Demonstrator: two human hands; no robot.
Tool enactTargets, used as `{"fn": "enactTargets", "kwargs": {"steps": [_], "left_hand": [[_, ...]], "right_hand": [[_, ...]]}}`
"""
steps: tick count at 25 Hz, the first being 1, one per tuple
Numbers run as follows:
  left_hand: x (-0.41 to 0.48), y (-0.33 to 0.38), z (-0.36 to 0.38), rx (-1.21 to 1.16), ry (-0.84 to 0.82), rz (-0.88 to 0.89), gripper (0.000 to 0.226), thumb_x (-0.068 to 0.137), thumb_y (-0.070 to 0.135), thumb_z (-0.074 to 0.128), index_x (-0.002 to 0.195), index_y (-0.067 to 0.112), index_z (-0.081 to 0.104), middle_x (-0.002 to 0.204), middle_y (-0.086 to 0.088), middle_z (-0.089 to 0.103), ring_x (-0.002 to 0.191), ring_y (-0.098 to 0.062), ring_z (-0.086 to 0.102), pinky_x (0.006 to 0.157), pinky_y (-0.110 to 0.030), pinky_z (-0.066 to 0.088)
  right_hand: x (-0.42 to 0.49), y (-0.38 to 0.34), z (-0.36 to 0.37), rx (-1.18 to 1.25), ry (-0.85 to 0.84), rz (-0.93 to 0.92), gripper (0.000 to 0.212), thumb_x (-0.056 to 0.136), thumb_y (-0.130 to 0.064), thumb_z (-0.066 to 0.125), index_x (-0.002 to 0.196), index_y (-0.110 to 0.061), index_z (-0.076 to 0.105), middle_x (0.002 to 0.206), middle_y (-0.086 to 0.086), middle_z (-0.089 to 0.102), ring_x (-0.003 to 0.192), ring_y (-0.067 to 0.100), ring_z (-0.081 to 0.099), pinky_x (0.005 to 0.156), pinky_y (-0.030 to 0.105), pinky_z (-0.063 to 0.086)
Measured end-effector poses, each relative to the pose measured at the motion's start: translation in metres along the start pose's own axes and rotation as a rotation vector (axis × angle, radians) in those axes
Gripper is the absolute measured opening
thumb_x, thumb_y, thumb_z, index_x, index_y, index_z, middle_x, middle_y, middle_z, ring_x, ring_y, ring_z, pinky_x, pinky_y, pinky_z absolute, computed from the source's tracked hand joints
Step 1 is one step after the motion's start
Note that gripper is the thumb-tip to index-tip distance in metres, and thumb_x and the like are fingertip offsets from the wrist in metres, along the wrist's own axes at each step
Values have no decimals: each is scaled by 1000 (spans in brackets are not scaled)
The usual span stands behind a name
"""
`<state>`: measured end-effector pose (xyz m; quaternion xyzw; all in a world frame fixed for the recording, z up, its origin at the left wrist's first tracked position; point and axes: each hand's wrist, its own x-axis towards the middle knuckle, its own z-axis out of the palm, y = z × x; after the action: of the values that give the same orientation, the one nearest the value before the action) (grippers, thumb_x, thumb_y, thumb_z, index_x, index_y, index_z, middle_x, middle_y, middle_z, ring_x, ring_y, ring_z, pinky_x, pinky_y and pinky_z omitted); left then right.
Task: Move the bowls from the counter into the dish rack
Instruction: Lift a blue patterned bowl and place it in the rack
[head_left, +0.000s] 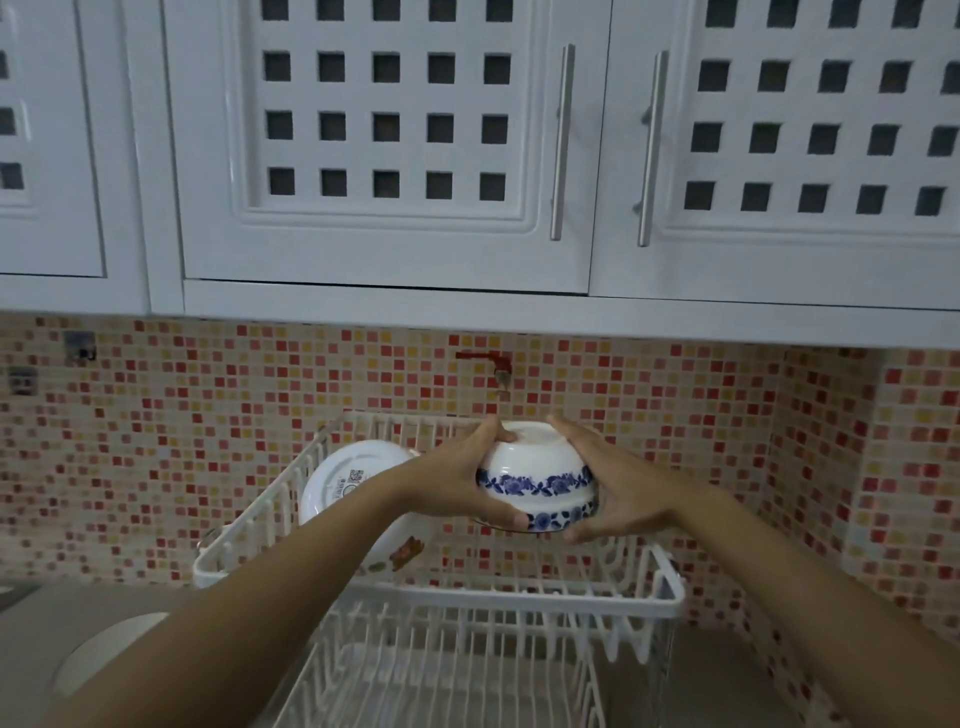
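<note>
A white bowl with blue flower bands (535, 475) is held upside down above the upper tier of the white wire dish rack (436, 595). My left hand (457, 478) grips its left side and my right hand (618, 488) grips its right side. Another white bowl (345, 475) stands on edge in the rack's upper tier at the left, its base facing me, partly hidden by my left forearm. A further white bowl (104, 654) sits on the grey counter at the lower left, beside my left arm.
White lattice-front wall cabinets (395, 156) hang overhead. Behind the rack is a red and yellow mosaic tile wall with a small red tap (488, 364). The rack's lower tier (441, 670) of wire prongs lies below my arms.
</note>
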<state>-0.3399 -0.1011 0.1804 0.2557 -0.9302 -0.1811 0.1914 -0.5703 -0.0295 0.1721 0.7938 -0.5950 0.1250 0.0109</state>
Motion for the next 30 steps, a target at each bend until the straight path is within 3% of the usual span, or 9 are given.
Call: {"fn": "enactTargets", "kwargs": {"steps": [5, 11, 17, 21, 27, 30], "left_hand": [[19, -10, 28, 167, -47, -94, 84, 63, 44, 81, 123, 23, 26, 134, -4, 33, 117, -24, 43, 91, -29, 43], [33, -22, 48, 297, -185, -253, 92, 59, 54, 79, 124, 30, 18, 140, -10, 26, 125, -32, 40, 102, -46, 44], [34, -20, 56, 365, -224, -327, 106, 64, 53, 77, 138, 22, 7, 151, -17, 9, 137, -43, 23, 110, -51, 34], [33, -14, 55, 390, -233, -359, 109, 68, 51, 75, 142, 20, 3, 154, -20, 2, 139, -44, 16, 112, -51, 31], [27, 2, 42, 378, -248, -350, 110, 70, 45, 76, 145, 23, -1, 157, -18, -12, 138, -43, 25, 109, -49, 37], [11, 15, 18, 332, -133, -250, 89, 90, 36, 56, 149, 15, -7, 157, -13, -18, 145, -36, 12, 116, -47, 26]], "right_hand": [[19, -1, 3, -90, -153, 74, 134, 56, -63, 78, 149, -28, -11, 158, -11, -7, 145, 17, 10, 117, 42, 25], [34, 4, 24, -142, -258, 156, 136, 57, -52, 83, 150, -14, -10, 159, -4, -9, 143, 24, 18, 114, 39, 32], [38, 9, 33, -170, -268, 146, 135, 59, -50, 83, 149, -14, -10, 159, -5, -12, 140, 26, 25, 110, 41, 37], [39, 9, 33, -155, -266, 145, 133, 61, -48, 83, 149, -13, -10, 159, -3, -13, 144, 25, 17, 114, 40, 31], [32, -8, 19, -172, -289, 206, 129, 65, -45, 81, 150, -16, -12, 160, -3, -16, 148, 19, 3, 119, 36, 20], [20, -30, 1, -128, -177, 244, 109, 78, -40, 72, 150, -17, -7, 161, 0, -9, 148, 18, 1, 120, 36, 16]]}}
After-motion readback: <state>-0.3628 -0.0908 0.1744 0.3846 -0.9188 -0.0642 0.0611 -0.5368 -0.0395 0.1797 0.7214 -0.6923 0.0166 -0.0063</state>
